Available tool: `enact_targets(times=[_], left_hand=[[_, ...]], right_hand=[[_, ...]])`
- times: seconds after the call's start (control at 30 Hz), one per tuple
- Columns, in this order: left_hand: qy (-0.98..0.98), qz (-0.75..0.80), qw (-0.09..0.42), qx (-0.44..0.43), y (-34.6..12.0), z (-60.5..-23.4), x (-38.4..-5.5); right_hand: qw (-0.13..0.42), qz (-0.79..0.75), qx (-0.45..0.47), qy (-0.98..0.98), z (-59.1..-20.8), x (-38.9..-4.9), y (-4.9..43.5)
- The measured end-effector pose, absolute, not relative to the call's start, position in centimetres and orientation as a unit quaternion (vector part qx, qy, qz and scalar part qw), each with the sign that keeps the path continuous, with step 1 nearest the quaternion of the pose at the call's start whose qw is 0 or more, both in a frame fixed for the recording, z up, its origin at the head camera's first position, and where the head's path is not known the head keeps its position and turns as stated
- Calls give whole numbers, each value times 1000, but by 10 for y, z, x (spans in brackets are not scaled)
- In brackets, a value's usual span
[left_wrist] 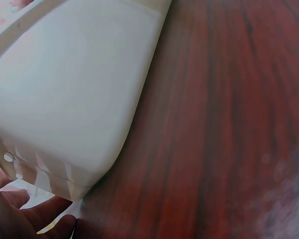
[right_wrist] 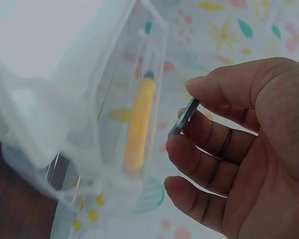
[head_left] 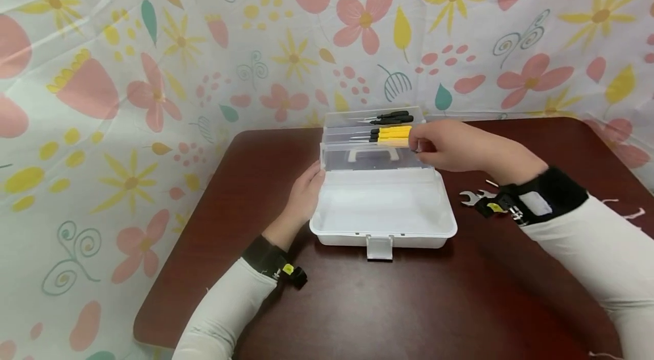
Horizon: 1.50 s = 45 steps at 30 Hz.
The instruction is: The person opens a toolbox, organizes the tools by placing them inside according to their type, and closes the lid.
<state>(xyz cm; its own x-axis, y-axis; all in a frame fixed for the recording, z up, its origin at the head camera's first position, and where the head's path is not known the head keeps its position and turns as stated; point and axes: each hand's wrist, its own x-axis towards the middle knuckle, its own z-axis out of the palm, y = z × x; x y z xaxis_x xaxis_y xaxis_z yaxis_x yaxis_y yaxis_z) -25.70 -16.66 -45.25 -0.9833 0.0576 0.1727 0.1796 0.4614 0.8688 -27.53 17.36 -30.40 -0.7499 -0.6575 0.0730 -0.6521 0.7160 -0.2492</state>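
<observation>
A white plastic toolbox (head_left: 383, 241) stands on the table with its clear lid (head_left: 334, 161) raised at the back. My left hand (head_left: 305, 192) holds the box at its rear left corner; in the left wrist view its fingers (left_wrist: 42, 211) bend behind the box wall. My right hand (head_left: 449, 144), above the lid's right end, pinches a small dark metal piece (right_wrist: 184, 118) between thumb and fingers. Its exact kind is not clear. Yellow-handled screwdrivers (head_left: 393, 134) and black-handled screwdrivers (head_left: 392, 119) lie in the lid's compartments beside this hand.
Open-end wrenches (head_left: 472, 197) lie on the dark brown table (head_left: 409, 303) right of the box, partly hidden by the right wrist strap. A small metal piece (head_left: 491, 183) lies near them. A flower-patterned cloth (head_left: 204, 36) hangs behind the table.
</observation>
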Motion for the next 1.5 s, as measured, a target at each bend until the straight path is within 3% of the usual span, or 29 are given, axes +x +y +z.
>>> enact_targets(times=[0.47, 1.5], left_hand=[[-858, -504, 63, -75, -166, -453, -258], [-855, -508, 68, -80, -167, -453, -258]], right_hand=[[85, 3, -419, 904, -315, -287, 101], [103, 139, -407, 897, -322, -303, 35]])
